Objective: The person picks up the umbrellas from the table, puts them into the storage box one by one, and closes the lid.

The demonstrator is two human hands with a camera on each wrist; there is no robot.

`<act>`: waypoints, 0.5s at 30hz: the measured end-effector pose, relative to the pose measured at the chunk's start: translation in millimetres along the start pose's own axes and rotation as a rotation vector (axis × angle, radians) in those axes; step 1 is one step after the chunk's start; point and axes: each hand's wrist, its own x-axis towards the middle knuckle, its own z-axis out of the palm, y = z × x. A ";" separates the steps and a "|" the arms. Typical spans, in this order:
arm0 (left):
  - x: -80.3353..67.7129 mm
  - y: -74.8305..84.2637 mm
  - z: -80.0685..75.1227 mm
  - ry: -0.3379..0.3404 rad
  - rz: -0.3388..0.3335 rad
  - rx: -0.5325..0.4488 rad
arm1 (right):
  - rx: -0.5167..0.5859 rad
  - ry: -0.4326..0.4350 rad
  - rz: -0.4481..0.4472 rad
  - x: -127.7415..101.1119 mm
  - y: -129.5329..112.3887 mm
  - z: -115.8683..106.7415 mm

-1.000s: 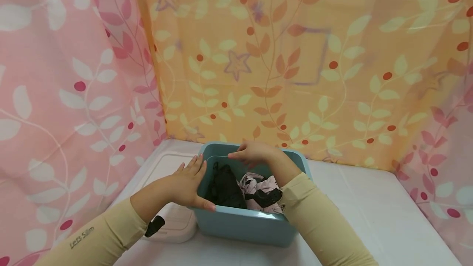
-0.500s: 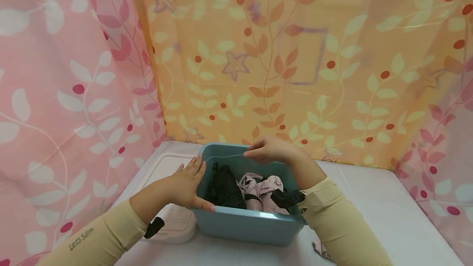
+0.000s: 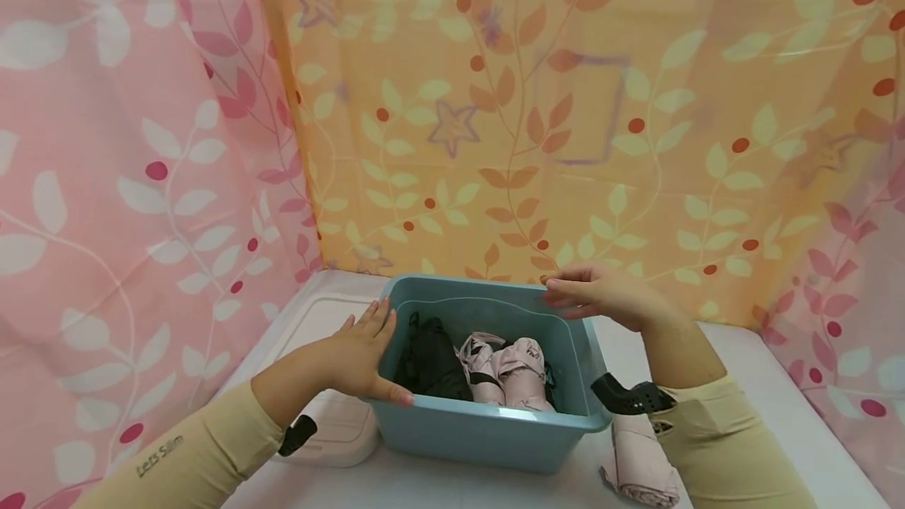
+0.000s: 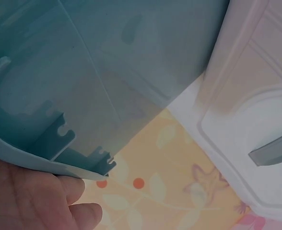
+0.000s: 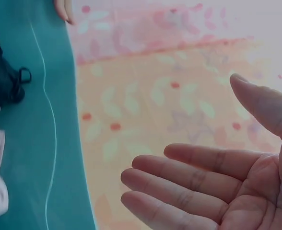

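Note:
A blue-green plastic bin (image 3: pixel 481 434) stands on the white surface. My left hand (image 3: pixel 357 352) rests on its left rim, fingers spread and thumb along the front edge. The left wrist view shows that palm (image 4: pixel 30 201) up against the rim. Over the bin's back right corner hovers my right hand (image 3: pixel 601 293), holding nothing; its fingers (image 5: pixel 193 182) are extended in the right wrist view. Inside the bin lie a bundled black cloth item (image 3: pixel 434 360) on the left and rolled pale pink cloth bundles (image 3: pixel 519 375) to its right.
A white lid-like panel (image 3: pixel 332 430) lies left of the bin, partly behind my left arm. A rolled pink cloth (image 3: pixel 639 462) is on the surface right of the bin, beside my right forearm. Patterned curtains (image 3: pixel 459 100) enclose the back and sides.
My right hand has moved right, from over the middle of the bin to its back right corner, uncovering the pink bundles and the roll outside. My left hand stays on the rim.

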 end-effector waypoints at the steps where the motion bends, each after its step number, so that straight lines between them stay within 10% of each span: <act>1: 0.6 -0.3 0.3 -0.001 0.001 0.000 | 0.000 0.007 -0.003 -5.2 3.1 -3.1; 15: 1.6 -3.0 1.3 0.008 0.014 -0.014 | -0.016 0.087 0.095 -68.2 77.6 -30.0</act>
